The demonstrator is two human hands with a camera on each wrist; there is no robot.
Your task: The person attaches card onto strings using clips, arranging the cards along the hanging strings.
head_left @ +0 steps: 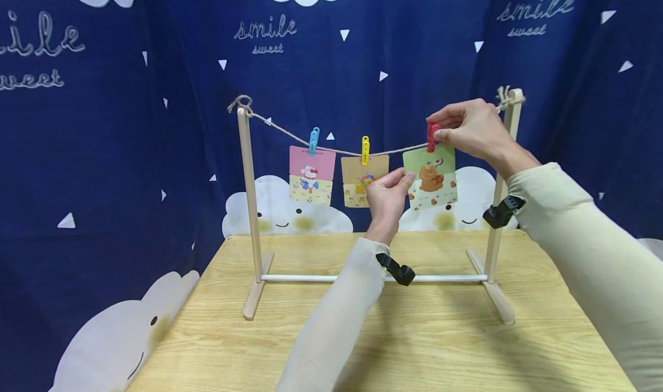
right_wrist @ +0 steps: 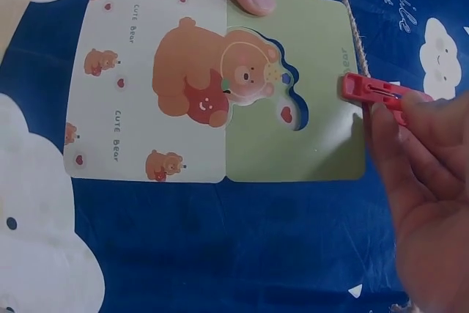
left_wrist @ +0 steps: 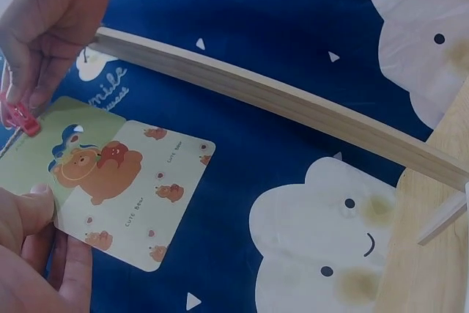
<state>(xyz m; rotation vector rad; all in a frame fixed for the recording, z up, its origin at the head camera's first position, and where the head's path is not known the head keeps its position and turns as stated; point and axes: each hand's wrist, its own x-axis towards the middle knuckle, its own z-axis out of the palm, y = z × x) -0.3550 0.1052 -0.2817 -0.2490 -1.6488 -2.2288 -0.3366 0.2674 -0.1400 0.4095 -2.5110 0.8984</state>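
A green and white bear card (head_left: 431,179) hangs at the right part of a twine line (head_left: 396,151). My left hand (head_left: 387,199) pinches its left edge between thumb and fingers. At the card's top edge, my right hand (head_left: 473,130) pinches a red clothespin (right_wrist: 377,93), whose tip overlaps the card and the twine. In the left wrist view the same card (left_wrist: 132,181) shows its printed bears, with the left thumb (left_wrist: 35,207) on its face. Left of it, a yellow clothespin (head_left: 365,150) holds an orange card (head_left: 352,170), and a blue clothespin (head_left: 313,141) holds a pink card (head_left: 311,173).
Two wooden posts, left (head_left: 248,190) and right (head_left: 497,219), carry the twine and stand on feet on the wooden table (head_left: 207,346). A white bar (head_left: 300,278) joins them low down. Behind hangs a dark blue curtain (head_left: 171,150) with clouds.
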